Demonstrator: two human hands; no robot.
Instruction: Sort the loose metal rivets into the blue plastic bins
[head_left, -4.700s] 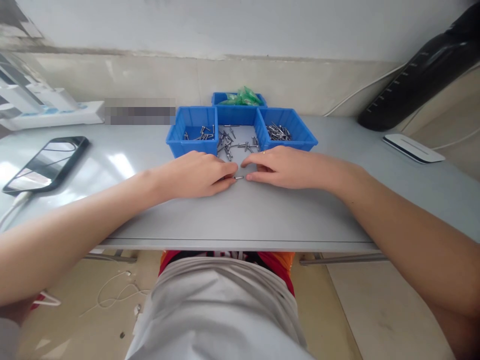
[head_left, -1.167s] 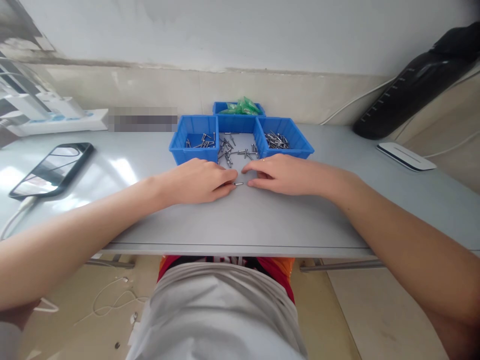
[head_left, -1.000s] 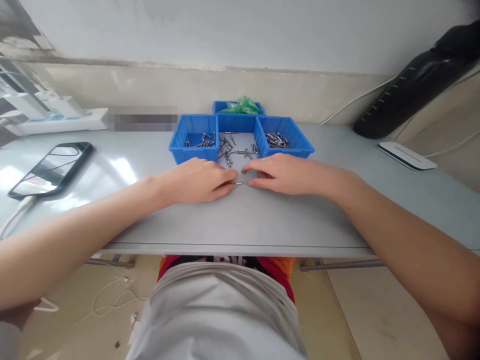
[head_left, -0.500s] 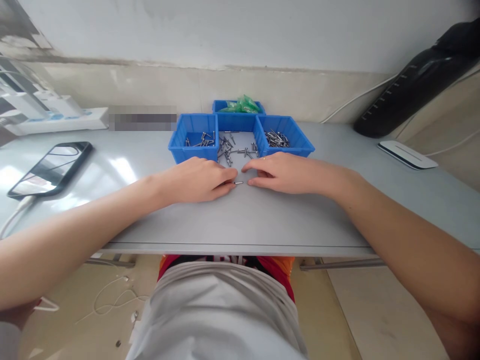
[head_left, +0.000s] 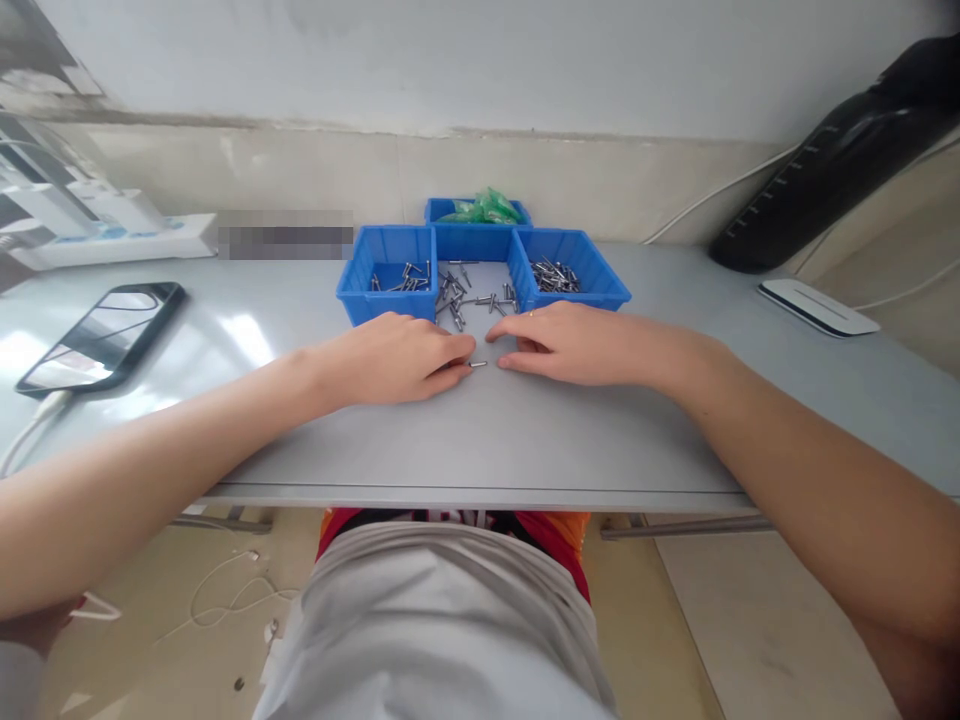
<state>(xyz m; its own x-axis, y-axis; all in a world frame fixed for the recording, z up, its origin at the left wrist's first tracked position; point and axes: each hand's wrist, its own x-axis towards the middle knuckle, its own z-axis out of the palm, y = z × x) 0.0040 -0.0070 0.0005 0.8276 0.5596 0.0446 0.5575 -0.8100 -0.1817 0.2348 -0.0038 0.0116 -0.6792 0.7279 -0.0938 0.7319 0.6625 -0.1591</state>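
metal pin [head_left: 478, 364] gripped in left hand [head_left: 409, 357], one end poking out; i can't make out the other. right hand [head_left: 551, 343] just beside that tip, thumb and forefinger parted. loose pins [head_left: 454, 292] behind, between left bin [head_left: 394, 245] and right bin [head_left: 566, 245]. i've got tabletop [head_left: 480, 440] from hands to front edge [head_left: 480, 496].

A single camera (riding on the wearer's head) is looking forward and down over the grey shirt [head_left: 442, 620], framing the left hand [head_left: 405, 355] and right hand [head_left: 562, 342] near its centre, while also taking in the desk [head_left: 480, 450] at close range, the wall [head_left: 480, 70] behind and the floor [head_left: 619, 610] below.
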